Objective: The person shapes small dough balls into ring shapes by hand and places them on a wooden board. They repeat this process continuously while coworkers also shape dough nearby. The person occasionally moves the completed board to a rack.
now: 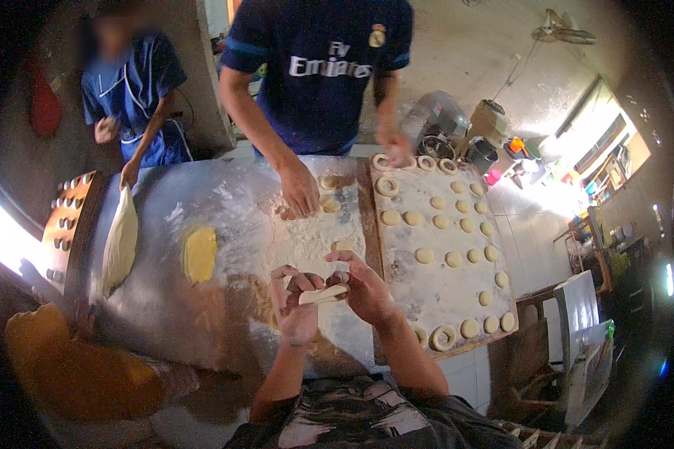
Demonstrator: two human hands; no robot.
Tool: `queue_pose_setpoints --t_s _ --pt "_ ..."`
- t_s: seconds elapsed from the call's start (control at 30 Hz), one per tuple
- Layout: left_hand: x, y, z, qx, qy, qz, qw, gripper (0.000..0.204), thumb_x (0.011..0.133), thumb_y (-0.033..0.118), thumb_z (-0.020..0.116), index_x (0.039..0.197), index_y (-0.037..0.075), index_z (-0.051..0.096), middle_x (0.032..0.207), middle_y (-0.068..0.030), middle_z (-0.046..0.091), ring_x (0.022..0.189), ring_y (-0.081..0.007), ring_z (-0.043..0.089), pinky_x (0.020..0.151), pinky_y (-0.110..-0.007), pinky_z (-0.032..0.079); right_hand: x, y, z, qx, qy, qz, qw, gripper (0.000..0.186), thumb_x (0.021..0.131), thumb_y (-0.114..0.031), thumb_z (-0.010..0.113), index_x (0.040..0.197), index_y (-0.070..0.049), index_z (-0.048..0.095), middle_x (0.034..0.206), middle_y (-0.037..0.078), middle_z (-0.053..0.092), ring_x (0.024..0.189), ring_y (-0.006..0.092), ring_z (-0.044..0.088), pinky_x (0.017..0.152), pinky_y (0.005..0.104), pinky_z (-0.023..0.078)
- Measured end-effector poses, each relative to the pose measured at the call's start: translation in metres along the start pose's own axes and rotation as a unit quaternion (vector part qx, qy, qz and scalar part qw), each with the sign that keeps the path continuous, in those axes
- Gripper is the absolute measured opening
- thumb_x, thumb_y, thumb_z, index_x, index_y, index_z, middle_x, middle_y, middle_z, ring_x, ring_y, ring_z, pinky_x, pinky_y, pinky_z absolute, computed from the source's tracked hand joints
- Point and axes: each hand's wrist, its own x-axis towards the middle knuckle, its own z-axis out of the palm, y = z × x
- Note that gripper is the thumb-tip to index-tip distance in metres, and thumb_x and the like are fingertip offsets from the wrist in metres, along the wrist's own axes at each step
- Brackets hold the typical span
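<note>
Above the near side of the metal table (161, 314), I hold a pale, flattened piece of dough (322, 295) in the air. My left hand (296, 305) pinches its left end with curled fingers. At the other end, my right hand (365, 292) grips it between thumb and fingers. The dough is seen nearly edge-on, so its full shape cannot be made out. Just beyond my hands, a small dough piece (342, 245) lies on scattered flour (292, 243). More dough pieces (330, 203) rest farther off, beside a co-worker's hand (301, 191).
At right, a floured board (445, 280) bears several dough rounds and rings (443, 338). A yellow slab (200, 254) lies left of the flour. Another co-worker (135, 97) holds a long dough sheet (121, 243) at far left, near a tray of small pieces (69, 213).
</note>
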Motion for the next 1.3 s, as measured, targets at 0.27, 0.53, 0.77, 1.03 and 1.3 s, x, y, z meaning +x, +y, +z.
queue_pose_setpoints --t_s 0.27,0.53,0.77,1.03,1.3 --pt "-0.022 -0.017 0.052 0.267 0.178 -0.008 0.947 0.024 0.104 0.029 0.047 0.099 0.005 0.047 0.073 -0.0017 0.045 0.059 -0.0096 0.046 0.051 -0.024 0.038 -0.046 -0.028 0.025 -0.037 0.017 -0.084 0.996 0.058 0.099 -0.029 0.051 0.148 -0.005 0.032 0.07 0.001 0.052 0.072 0.013 0.05 0.064 0.028 0.042" --pt "-0.052 -0.054 0.11 0.165 0.248 -0.022 0.955 0.026 0.104 0.03 0.047 0.094 0.006 0.049 0.068 -0.0014 0.045 0.055 -0.0097 0.045 0.05 -0.026 0.04 -0.086 -0.032 -0.039 -0.113 0.086 -0.092 0.986 0.064 0.097 -0.047 0.05 0.15 -0.018 0.031 0.072 -0.001 0.052 0.066 0.0101 0.049 0.06 0.026 0.042" --pt "-0.077 -0.092 0.113 0.38 0.024 -0.062 0.923 0.028 0.104 0.031 0.046 0.101 0.005 0.056 0.069 -0.0055 0.059 0.056 -0.018 0.06 0.052 -0.032 0.047 -0.122 -0.066 -0.057 -0.48 0.06 -0.101 0.87 0.077 0.096 -0.055 0.05 0.153 -0.011 0.024 0.093 0.008 0.067 0.083 0.0102 0.06 0.075 0.024 0.047" --pt "-0.094 -0.112 0.128 0.525 -0.014 -0.035 0.85 0.017 0.102 0.018 0.047 0.101 0.003 0.055 0.081 -0.0102 0.065 0.069 -0.0261 0.069 0.062 -0.035 0.052 -0.143 -0.099 -0.068 0.037 0.009 0.021 0.999 0.07 0.095 -0.026 0.054 0.154 -0.011 0.02 0.069 -0.003 0.046 0.057 0.0048 0.039 0.056 0.0189 0.03" --pt "-0.084 -0.112 0.153 0.59 -0.028 0.032 0.806 0.012 0.099 0.011 0.05 0.107 0.006 0.057 0.08 -0.0139 0.066 0.069 -0.0296 0.07 0.058 -0.039 0.052 -0.149 -0.077 -0.096 0.135 0.069 -0.072 0.986 0.051 0.102 -0.03 0.049 0.145 -0.01 0.029 0.086 0.009 0.064 0.07 0.0179 0.061 0.072 0.0302 0.049"
